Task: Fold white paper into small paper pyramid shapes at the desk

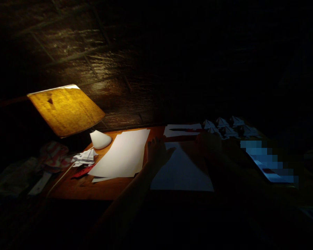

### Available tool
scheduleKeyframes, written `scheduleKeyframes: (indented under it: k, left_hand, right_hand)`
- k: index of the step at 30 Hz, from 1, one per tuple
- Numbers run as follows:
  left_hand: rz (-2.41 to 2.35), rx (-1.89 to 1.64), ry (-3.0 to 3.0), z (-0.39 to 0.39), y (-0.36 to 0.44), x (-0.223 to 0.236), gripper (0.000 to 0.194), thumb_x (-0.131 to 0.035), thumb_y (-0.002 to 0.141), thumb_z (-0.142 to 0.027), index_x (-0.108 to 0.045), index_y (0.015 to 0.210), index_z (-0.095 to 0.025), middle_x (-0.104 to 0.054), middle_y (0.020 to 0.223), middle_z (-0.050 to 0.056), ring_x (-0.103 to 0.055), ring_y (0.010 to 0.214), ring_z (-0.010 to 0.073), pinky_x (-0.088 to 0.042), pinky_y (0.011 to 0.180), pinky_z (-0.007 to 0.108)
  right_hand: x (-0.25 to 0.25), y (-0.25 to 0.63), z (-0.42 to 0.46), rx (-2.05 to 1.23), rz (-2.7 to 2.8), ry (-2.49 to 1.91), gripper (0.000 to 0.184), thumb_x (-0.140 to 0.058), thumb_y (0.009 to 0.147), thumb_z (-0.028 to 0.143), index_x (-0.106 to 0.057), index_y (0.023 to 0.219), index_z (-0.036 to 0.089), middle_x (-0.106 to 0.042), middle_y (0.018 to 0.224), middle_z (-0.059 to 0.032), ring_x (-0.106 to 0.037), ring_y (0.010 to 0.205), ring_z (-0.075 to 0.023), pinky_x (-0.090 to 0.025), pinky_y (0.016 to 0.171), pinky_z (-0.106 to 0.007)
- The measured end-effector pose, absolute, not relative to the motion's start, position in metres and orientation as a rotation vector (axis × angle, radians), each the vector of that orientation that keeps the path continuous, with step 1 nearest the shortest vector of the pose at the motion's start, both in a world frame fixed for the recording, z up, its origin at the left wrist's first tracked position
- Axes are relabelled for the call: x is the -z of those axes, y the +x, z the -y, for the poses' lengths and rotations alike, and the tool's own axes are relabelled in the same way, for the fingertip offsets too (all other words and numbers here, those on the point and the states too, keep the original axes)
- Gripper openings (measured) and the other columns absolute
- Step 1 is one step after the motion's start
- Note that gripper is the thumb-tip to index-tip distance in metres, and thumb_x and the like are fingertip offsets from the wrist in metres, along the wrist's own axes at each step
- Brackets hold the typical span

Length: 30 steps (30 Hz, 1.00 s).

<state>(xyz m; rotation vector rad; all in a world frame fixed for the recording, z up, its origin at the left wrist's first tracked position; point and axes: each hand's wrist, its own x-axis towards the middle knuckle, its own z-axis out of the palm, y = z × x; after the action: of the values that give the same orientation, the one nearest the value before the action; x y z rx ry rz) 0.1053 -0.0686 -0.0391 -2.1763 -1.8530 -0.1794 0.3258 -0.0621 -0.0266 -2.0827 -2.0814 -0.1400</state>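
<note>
A sheet of paper [181,173] lies in shadow on the wooden table in front of me. My left hand [158,152] rests at its upper left edge, thumb stretched out over the sheet and fingers apart. Over the sheet's upper right corner is my right hand [210,144], so dark that its fingers cannot be made out. Just beyond the hands, a knife with a dark blade and red handle [191,130] lies across some white sheets [176,127]. Several folded paper pieces [228,132] stand in rows behind the right hand.
A lamp with a yellow shade [67,109] and white base [100,139] lights the left side. Near it lie a stack of paper [122,152], a crumpled printed paper [85,157] and a red object [83,171]. At right is a lit screen [270,166], partly blurred out.
</note>
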Motion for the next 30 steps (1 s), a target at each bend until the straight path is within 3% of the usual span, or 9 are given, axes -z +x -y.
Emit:
scheduleKeyframes:
  k: [7,13,17,22,30]
  left_hand:
    - [1.761,0.185,-2.234,0.067,0.106,0.048,0.058,-0.048,0.1,-0.062,-0.067,0.112,-0.009,-0.063,0.117,0.023,-0.058,0.114,0.039,-0.04,0.103,0.052]
    - [1.796,0.234,-2.248,0.063,0.099,0.053,0.063,-0.049,0.1,-0.06,-0.051,0.142,-0.013,-0.058,0.133,0.021,-0.054,0.124,0.0393,-0.042,0.104,0.052]
    - [1.779,0.231,-2.291,0.057,0.094,0.054,0.06,-0.047,0.1,-0.061,-0.05,0.141,-0.017,-0.055,0.137,0.02,-0.052,0.125,0.0386,-0.043,0.103,0.052]
    - [1.786,0.252,-2.326,0.056,0.093,0.054,0.064,-0.048,0.1,-0.06,-0.049,0.142,-0.012,-0.053,0.138,0.023,-0.051,0.128,0.0408,-0.043,0.104,0.054]
    - [1.82,0.278,-2.281,0.055,0.094,0.055,0.061,-0.047,0.1,-0.062,-0.052,0.139,-0.016,-0.056,0.135,0.021,-0.054,0.124,0.0383,-0.045,0.101,0.05]
  right_hand:
    - [0.029,0.326,0.058,0.174,2.142,-2.031,0.032,-0.051,0.092,0.024,-0.078,0.098,0.01,-0.076,0.112,-0.022,-0.07,0.104,-0.0316,-0.046,0.091,-0.045]
    - [0.036,0.339,0.055,0.224,2.157,-1.871,0.03,-0.048,0.095,0.024,-0.075,0.102,0.015,-0.071,0.124,-0.0174,-0.064,0.11,-0.0298,-0.042,0.092,-0.043]
    - [0.039,0.349,0.049,0.306,2.035,-1.793,0.033,-0.043,0.099,0.025,-0.069,0.118,0.016,-0.068,0.127,-0.0166,-0.058,0.117,-0.0307,-0.039,0.095,-0.042]
    - [0.05,0.356,0.037,0.344,2.022,-1.797,0.046,-0.038,0.101,0.021,-0.053,0.144,0.014,-0.065,0.138,-0.018,-0.052,0.128,-0.0327,-0.034,0.104,-0.046]
    - [0.058,0.362,0.033,0.307,2.07,-1.881,0.047,-0.036,0.103,0.023,-0.051,0.147,0.017,-0.064,0.141,-0.017,-0.052,0.127,-0.0331,-0.035,0.103,-0.05]
